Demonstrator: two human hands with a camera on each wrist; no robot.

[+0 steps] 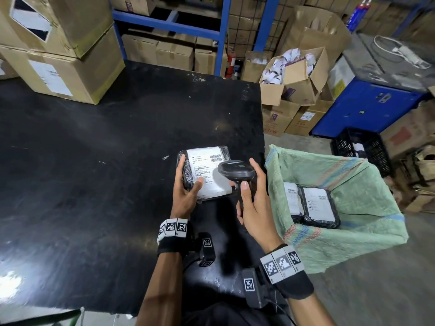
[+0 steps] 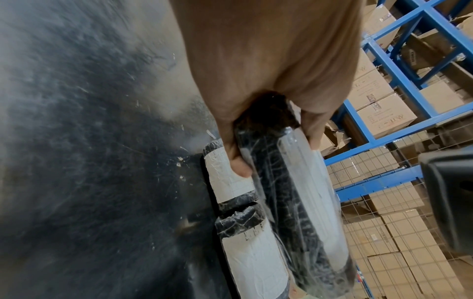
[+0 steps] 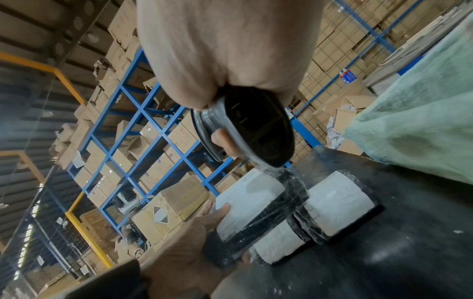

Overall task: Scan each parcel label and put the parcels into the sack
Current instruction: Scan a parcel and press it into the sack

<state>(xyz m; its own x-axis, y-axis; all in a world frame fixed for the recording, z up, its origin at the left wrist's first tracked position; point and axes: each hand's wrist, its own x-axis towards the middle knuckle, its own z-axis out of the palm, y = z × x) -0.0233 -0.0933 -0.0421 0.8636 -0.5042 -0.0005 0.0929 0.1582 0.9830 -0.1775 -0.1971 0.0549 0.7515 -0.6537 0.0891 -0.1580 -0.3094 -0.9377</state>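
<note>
The left hand (image 1: 186, 194) grips a parcel (image 1: 207, 170) wrapped in black plastic, thumb curled onto its white label (image 1: 211, 182) and fingers round the far edge. The parcel is lifted off the black desk (image 1: 94, 161), label up, near the desk's right edge. The right hand (image 1: 253, 198) is clamped on the handle of a black scanner (image 1: 236, 171), whose head hangs just over the label's right part. The 2 hands are close together but do not touch.

In the left wrist view the held parcel (image 2: 294, 202) stands edge-on, and 2 more parcels (image 2: 245, 212) lie on the desk beneath it, just beside each other, each with a white label. The right wrist view shows the same 2 parcels (image 3: 332, 202) under the held one, with the scanner head (image 3: 256, 129) above.

A green woven sack (image 1: 364, 184) stands open just right of the desk, its mouth folded outward. 2 labelled black parcels (image 1: 315, 203) lie in its bottom, touching, label sides up.

At the desk's far left stand 2 stacked cartons (image 1: 58, 55). Behind the desk are blue shelves (image 1: 221, 31) with more cartons. On the floor to the right are an open carton of paper rolls (image 1: 289, 69), a blue cabinet (image 1: 367, 107) and a black crate (image 1: 362, 147).
</note>
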